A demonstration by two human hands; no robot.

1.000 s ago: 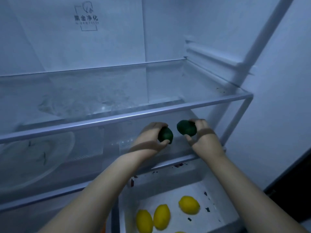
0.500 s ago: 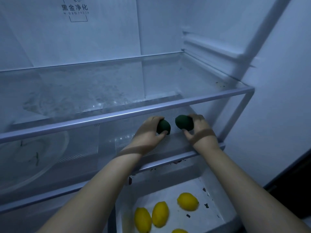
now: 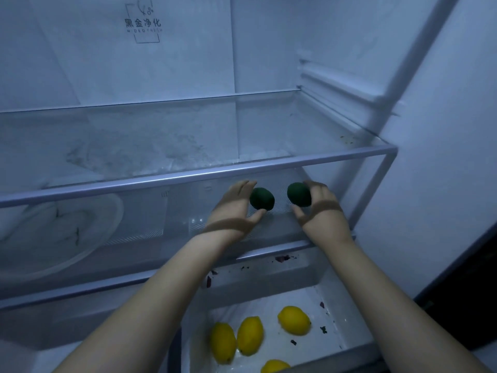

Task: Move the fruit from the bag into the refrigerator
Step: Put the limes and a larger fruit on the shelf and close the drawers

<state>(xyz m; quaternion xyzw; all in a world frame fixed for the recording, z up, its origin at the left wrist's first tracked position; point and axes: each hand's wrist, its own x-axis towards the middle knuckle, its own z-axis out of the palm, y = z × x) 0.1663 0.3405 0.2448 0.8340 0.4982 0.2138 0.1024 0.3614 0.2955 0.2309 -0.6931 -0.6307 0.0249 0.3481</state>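
Refrigerator (image 3: pixel 269 49) interior, dim bluish light, printed logo (image 3: pixel 143 24) on back wall. Both hands reach in under upper glass shelf (image 3: pixel 188 175), above lower shelf (image 3: pixel 274 251). Left hand (image 3: pixel 234 211) holds left green fruit (image 3: pixel 262 199), thumb underneath, fingers fairly straight along its top. Right hand (image 3: pixel 322 214) grips right green fruit (image 3: pixel 299 194), fingers curled round it. The two fruits sit near each other, not touching; cannot tell if either rests on lower shelf. White bowl (image 3: pixel 61 232) at left on same shelf, well apart from hands. Open drawer (image 3: pixel 347 319) below holds four lemons (image 3: pixel 250 335), three close together, fourth cut off at bottom edge; dark scraps (image 3: pixel 324 329) scattered beside them
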